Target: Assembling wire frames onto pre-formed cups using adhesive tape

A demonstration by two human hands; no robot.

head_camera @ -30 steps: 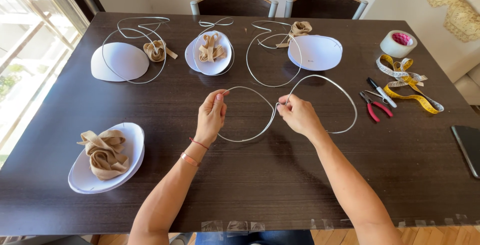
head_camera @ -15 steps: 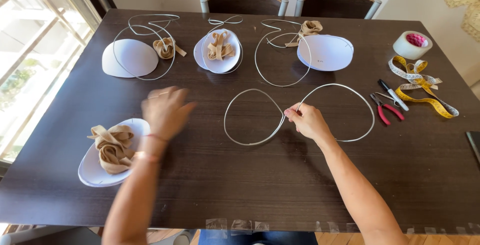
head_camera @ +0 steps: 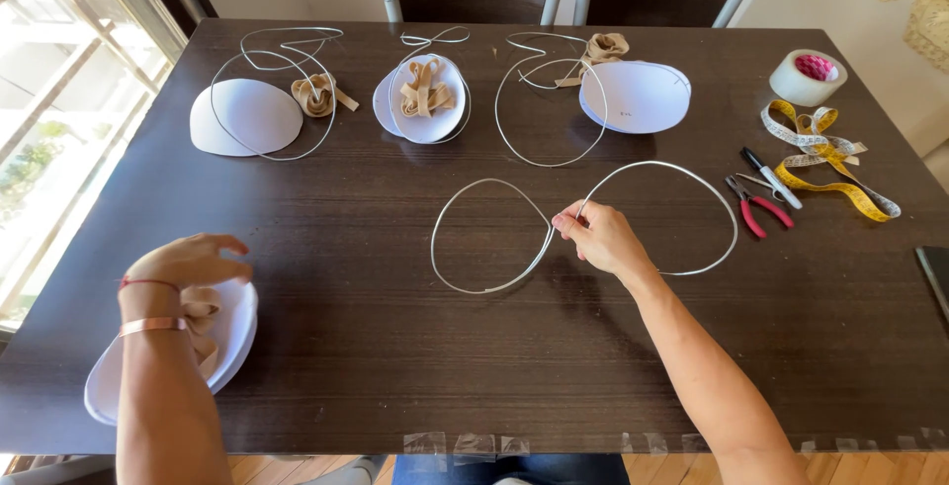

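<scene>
Since half a second ago, left hand has travelled from mid-table down to the near left corner; right hand has stayed where it was, pinching the wire.

Item 1. Wire loop: silver, bent into a figure-eight, lying flat on the dark table at centre. Held at the crossing between thumb and fingertips of the right hand, grip closed on the wire. Position unchanged from the earlier frame.

Item 2. Near-left foam cup: white, holding a bundle of tan ribbon. Left hand hovers just over the ribbon, fingers spread and loosely curled, holding nothing; whether it touches the ribbon cannot be told.

Item 3. Far row, left to right: three white foam cups, each with its own wire and tan ribbon beside or on it.

Item 4. Right edge: roll of tape, yellow measuring tape, marker pen, red-handled pliers.

Step in hand, as judged: one hand steadies the shaped wire while the other goes for ribbon from the near cup. A pickup here would call for closing the fingers on a loose end of the bundle without dragging the light cup, and for keeping the pinch on the crossing so the loops hold their shape.
</scene>
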